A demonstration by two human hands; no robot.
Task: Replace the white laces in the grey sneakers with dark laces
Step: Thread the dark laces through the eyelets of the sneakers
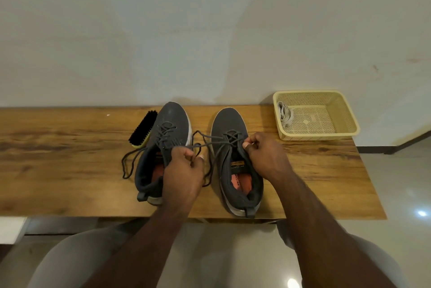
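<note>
On the worktop (70,147): both grey sneakers (235,159) wear dark laces (210,145).
Hands: my left hand (184,166) and right hand (265,152) each pinch a lace end.
Done: white laces (285,114) lie in the basket (345,110).
Left: tying, I judge.

We can make out only printing on the orange insole (238,179) of the right sneaker (235,159) and a small yellow tag (237,162) on its tongue; both are too small and blurred to read.

Two grey sneakers (233,159) side by side, dark laces (210,145) threaded; white laces (285,115) in basket
</note>
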